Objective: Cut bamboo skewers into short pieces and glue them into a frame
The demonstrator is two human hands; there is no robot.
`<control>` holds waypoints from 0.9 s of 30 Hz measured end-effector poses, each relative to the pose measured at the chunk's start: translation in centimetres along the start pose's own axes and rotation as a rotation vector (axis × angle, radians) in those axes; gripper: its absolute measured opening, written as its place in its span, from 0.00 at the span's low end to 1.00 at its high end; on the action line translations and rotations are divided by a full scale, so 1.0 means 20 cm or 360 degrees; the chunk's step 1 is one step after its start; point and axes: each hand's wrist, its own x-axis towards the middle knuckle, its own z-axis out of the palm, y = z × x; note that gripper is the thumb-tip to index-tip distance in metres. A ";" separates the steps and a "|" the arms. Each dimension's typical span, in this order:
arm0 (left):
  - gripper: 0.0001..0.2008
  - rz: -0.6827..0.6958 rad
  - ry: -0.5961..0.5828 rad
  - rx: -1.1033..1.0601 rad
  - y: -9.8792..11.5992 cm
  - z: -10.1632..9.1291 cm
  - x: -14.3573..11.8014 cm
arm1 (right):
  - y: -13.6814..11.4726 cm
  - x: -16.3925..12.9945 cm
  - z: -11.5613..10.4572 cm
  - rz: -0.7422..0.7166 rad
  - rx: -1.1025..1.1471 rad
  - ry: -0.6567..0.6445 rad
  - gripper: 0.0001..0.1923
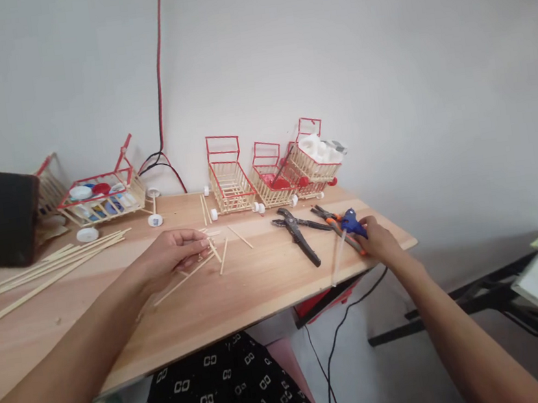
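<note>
Two hands of yours are over the wooden tabletop, each with something in it. Your left hand is nearly closed, fingers curled and thumb pressed toward them, pinching a short wooden stick whose free end slants down toward the table. Your right hand, by the table's right-hand edge, is curled around the handle of a glue gun (you hide most of its grip, so where your index finger sits cannot be told).

That short stick is pale, thin and straight; a loose stick of the same colour lies just beside it. Your glue gun is blue, with a whitish translucent glue stick reaching from it toward the near edge. Just beside it you have orange-handled pliers, partly covered, and farther left black-handled pliers. Beyond your hands, near the wall, stands a small stick-built cart with red trim and white wheels; left of it, another cart holds bottle caps.
</note>
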 end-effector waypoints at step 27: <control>0.17 -0.0029 -0.0513 -0.0184 0.08 0.67 -0.19 | -0.85 -0.46 -0.03 -0.0826 0.0748 0.0421 0.22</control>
